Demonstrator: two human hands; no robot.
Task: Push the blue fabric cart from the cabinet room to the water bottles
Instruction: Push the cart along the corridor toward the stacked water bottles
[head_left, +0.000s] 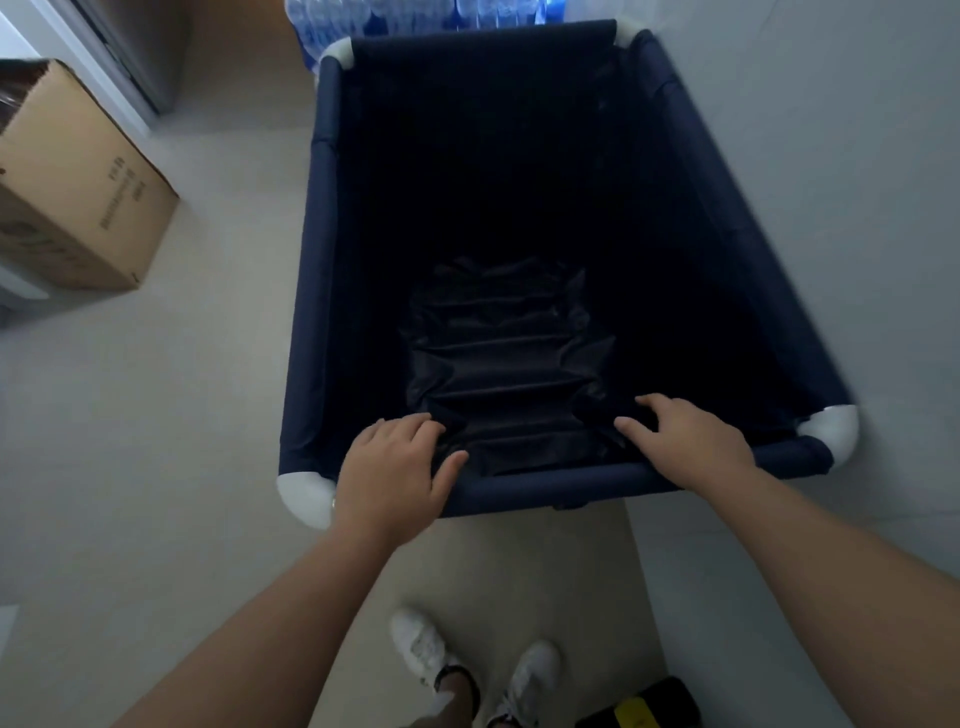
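Hidden parts: the wheels and underside of the blue fabric cart (317, 270) are out of sight; its inside is so dark that only the creased floor panel near the person shows.
Cut off: the water bottles (374, 15) are cropped by the top edge, only the lower packs showing; the cardboard box (88, 202) runs off the left edge; a black and yellow object (644, 704) at the bottom edge is too cropped to identify.
Cart position: on the floor (156, 415), its far rim right up against the water bottles, its right side just beside the wall (831, 156).
Left hand (395, 467): laid over the near rim close to the left corner, fingers loosely curled over the bar into the cart, thumb spread along it.
Right hand (685, 441): resting on the same rim further right, fingers spread and dipping inside, not clamped round the bar.
Open room: bare floor lies between the cart's left side and the cardboard box; none shows on the wall side.
Materials: dark navy cloth sleeved over a tube frame, rounded white corner caps (306, 499), a shiny wrinkled lining at the bottom.
Feet: white shoes (426, 649) stand on the floor behind the cart.
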